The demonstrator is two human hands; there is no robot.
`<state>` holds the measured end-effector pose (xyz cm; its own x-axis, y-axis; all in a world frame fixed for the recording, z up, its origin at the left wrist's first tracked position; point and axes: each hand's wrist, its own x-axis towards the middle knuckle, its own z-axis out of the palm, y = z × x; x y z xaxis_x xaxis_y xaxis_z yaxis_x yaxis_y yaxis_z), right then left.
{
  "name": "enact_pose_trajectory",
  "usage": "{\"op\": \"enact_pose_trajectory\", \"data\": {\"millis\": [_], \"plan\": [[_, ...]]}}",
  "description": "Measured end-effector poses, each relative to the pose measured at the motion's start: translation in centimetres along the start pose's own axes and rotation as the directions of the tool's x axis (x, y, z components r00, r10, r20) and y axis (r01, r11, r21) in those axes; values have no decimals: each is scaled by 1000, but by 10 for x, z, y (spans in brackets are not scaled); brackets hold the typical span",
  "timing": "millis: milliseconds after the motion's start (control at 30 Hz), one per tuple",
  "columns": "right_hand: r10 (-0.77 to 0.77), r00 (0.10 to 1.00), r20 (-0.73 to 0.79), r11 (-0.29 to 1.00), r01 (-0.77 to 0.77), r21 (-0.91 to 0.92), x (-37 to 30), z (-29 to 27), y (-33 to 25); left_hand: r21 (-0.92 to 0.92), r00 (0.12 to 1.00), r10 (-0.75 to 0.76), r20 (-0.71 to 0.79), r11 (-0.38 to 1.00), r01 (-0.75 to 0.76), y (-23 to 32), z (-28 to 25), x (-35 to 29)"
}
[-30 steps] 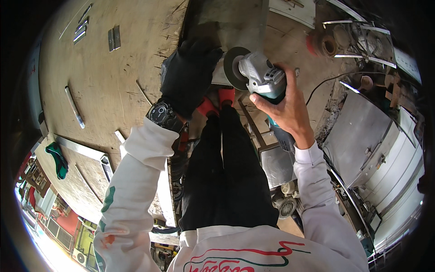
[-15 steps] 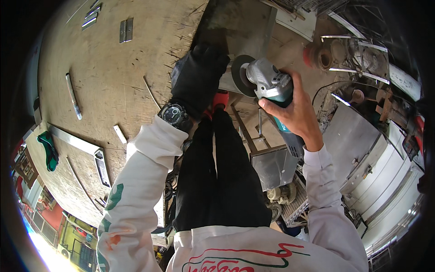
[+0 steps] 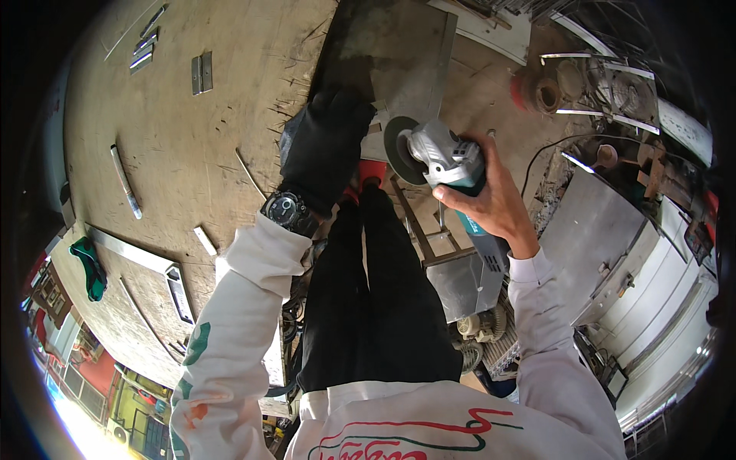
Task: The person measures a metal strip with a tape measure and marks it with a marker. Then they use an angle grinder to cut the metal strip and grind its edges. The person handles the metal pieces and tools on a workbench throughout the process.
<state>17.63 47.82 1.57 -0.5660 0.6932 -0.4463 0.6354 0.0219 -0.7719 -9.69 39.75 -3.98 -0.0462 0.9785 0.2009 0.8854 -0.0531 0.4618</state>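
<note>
1. Worn, pale-brown wooden tabletop (image 3: 169, 153): a small grey two-leaf metal plate (image 3: 202, 73) lies toward its far edge.
2. Black-gloved left hand (image 3: 328, 138), at the tabletop's right edge; I cannot tell whether it grips anything.
3. Silver-and-teal angle grinder (image 3: 451, 157), beyond that edge, its round disc just beside the glove.
4. Bare right hand (image 3: 502, 195), gripping the grinder's body.

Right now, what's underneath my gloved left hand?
From above, your left hand overlaps the edge of the wooden tabletop; that edge shows just beyond it. Anything directly beneath the hand, or in its grip, is covered, so I can't tell.
</note>
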Motion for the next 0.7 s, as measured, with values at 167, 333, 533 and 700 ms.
{"op": "enact_pose_trajectory", "data": {"millis": [167, 333, 533, 700], "plan": [[200, 971, 135, 794, -241, 558, -4, 8, 28, 3, 999, -17, 42, 1000, 17, 8, -9, -3], [138, 942, 305, 558, -328, 762, 14, 19, 38, 65, 999, 37, -27, 997, -35, 3, -2, -4], [108, 925, 364, 516, -365, 775, 26, 22, 40, -325, 978, -194, -70, 932, 162, 4, 4, -6], [110, 920, 376, 522, -375, 766, 31, 22, 43, -719, 871, -491, 0, 605, 342, 16, 25, -2]]}}
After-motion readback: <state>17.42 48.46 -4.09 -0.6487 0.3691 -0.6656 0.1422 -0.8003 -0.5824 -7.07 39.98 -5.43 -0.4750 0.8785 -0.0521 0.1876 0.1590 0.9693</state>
